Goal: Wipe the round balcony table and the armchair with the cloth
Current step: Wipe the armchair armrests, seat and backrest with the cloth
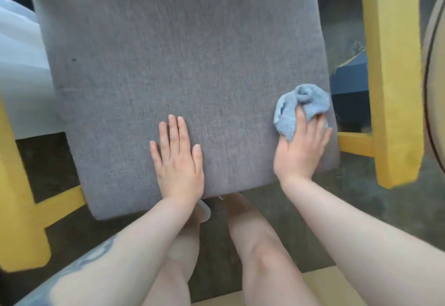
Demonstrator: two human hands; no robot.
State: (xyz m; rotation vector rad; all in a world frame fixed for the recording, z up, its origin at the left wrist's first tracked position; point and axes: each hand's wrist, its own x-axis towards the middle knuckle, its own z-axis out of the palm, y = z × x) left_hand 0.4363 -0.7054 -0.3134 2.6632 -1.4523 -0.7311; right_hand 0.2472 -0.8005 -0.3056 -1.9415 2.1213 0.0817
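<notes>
— Two hands on the seat cushion (183,69) of the armchair (390,65): my left hand (179,159) lies flat and released near the front edge, and my right hand (301,148) presses the bunched blue cloth (296,106) against the cushion's right edge, fingers over it more than clenched round it.

— And the round table (433,69)?

— Only a sliver of it shows past the right armrest; I can't tell if it's wiped.

— What worries you?

— The cloth sits right at the edge. I judge that a stroke outward could push it off to the floor, and hard rubbing might shift the cushion unless my left hand braces it.
</notes>
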